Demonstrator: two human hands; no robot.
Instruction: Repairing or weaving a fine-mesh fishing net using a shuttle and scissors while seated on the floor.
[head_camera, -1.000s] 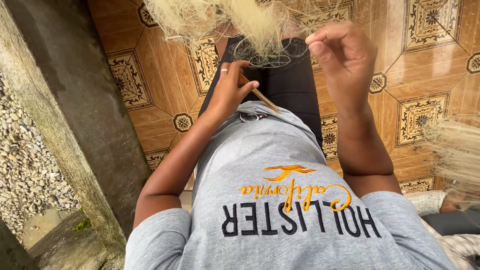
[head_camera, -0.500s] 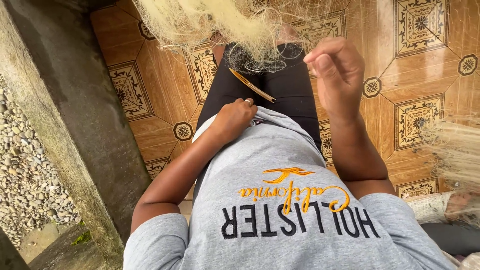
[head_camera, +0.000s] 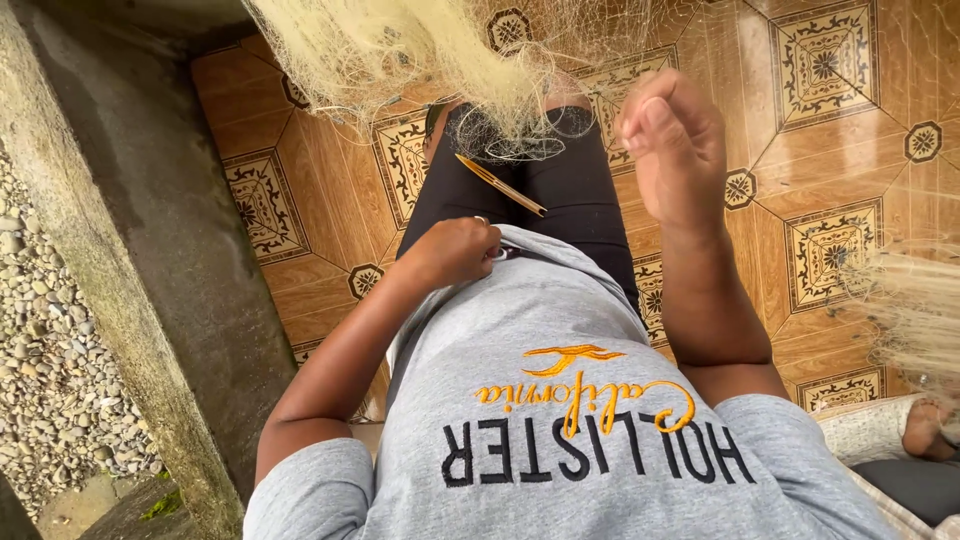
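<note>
Floor (head_camera: 830, 140) showing glossy orange-brown tiles, each carrying square dark-and-cream ornamental motif, small round medallions sitting at tile corners. Daylight reflecting softly off tile surface. Grey concrete ledge (head_camera: 130, 250) running diagonally along left side, weathered, greenish staining along edge. Beyond ledge, grey gravel (head_camera: 45, 360) lying outside. Small green patch (head_camera: 160, 505) growing at ledge base, bottom left.
</note>
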